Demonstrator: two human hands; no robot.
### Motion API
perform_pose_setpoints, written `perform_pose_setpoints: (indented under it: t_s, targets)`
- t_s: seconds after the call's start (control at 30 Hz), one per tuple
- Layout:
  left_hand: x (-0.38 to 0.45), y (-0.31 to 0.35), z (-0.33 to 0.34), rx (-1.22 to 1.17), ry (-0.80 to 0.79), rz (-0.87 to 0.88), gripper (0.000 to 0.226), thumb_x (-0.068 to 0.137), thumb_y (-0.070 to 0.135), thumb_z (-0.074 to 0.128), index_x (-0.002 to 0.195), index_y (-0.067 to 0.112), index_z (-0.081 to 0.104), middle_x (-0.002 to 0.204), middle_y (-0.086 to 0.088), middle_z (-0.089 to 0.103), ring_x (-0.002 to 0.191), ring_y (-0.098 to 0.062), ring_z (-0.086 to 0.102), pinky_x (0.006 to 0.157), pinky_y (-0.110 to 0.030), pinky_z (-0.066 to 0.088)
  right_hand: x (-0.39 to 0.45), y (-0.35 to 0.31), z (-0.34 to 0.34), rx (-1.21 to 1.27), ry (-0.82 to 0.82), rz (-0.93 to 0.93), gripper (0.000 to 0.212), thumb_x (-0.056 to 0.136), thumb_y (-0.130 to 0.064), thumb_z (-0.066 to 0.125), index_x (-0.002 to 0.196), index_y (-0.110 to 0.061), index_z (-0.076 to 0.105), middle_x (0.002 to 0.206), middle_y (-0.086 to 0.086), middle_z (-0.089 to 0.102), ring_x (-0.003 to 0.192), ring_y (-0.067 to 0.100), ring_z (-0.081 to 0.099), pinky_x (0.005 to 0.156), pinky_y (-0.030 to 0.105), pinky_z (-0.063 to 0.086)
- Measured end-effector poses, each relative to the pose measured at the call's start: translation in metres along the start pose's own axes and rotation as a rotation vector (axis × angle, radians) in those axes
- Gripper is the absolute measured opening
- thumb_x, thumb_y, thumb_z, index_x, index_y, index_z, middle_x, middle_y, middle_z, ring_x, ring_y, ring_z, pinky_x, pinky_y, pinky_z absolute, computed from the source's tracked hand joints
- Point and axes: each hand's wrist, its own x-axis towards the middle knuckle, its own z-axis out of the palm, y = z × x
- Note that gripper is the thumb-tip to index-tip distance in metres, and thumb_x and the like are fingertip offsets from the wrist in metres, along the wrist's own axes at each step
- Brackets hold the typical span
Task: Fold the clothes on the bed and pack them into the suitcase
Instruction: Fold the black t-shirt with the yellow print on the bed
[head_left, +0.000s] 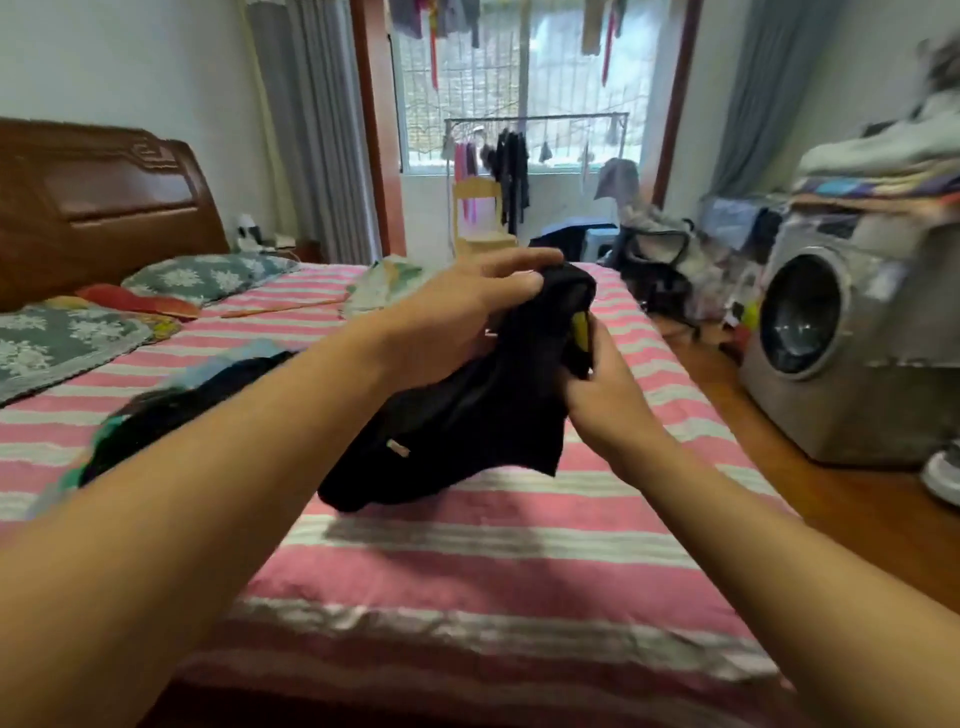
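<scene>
2 hands engaged on 1 black garment (467, 415), held bunched above the striped bed (467, 571): upper edge gripped by left hand (447, 312), side pinched by right hand (608, 400); folding judged barely begun (suitcase unseen), spreading flat required next.

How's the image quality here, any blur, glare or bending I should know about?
Head view: motion blur smears the stacked bedding at far right and softens the black garment held in both hands; the bright window is washed out by daylight; wide-angle distortion bows the edges of the pink striped bed; a soft shadow lies under the garment.
</scene>
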Motion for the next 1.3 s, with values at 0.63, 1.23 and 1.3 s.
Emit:
perform_pose_setpoints:
  t_s: [0.63, 1.23, 1.3]
  targets:
    - [-0.15, -0.29, 0.064, 1.065, 0.045, -0.511, 0.096, 0.09, 0.048, 0.071, 0.161, 0.036, 0.008, 0.167, -0.015, -0.004, 0.152, -0.039, 0.014, 0.121, -0.045, 0.026, -0.157, 0.095, -0.119, -0.06, 0.367, 0.878, 0.068, 0.093, -0.006, 0.056, 0.154, -0.022, 0.03, 0.108, 0.012, 0.063, 0.095, 0.027, 0.066, 0.079, 0.04, 0.055]
    - [-0.08, -0.246, 0.092, 1.084, 0.132, -0.194, 0.056, 0.089, 0.019, 0.063, 0.144, 0.024, 0.051, 0.138, -0.007, 0.059, 0.127, -0.03, 0.054, 0.103, -0.041, 0.045, -0.115, 0.006, -0.139, -0.497, 0.574, 0.239, 0.027, 0.087, 0.0, 0.049, 0.1, -0.02, 0.062, 0.095, -0.001, 0.066, 0.092, 0.022, 0.06, 0.071, 0.033, 0.046]
    - [-0.064, -0.207, 0.063, 1.017, 0.258, -0.169, 0.038, 0.087, 0.011, 0.059, 0.123, 0.021, 0.065, 0.116, -0.011, 0.07, 0.11, -0.037, 0.063, 0.082, -0.042, 0.05, -0.094, -0.025, -0.146, -0.571, 0.627, 0.135, 0.019, 0.086, -0.005, 0.05, 0.095, -0.018, 0.061, 0.091, 0.005, 0.065, 0.087, 0.026, 0.058, 0.072, 0.039, 0.045]
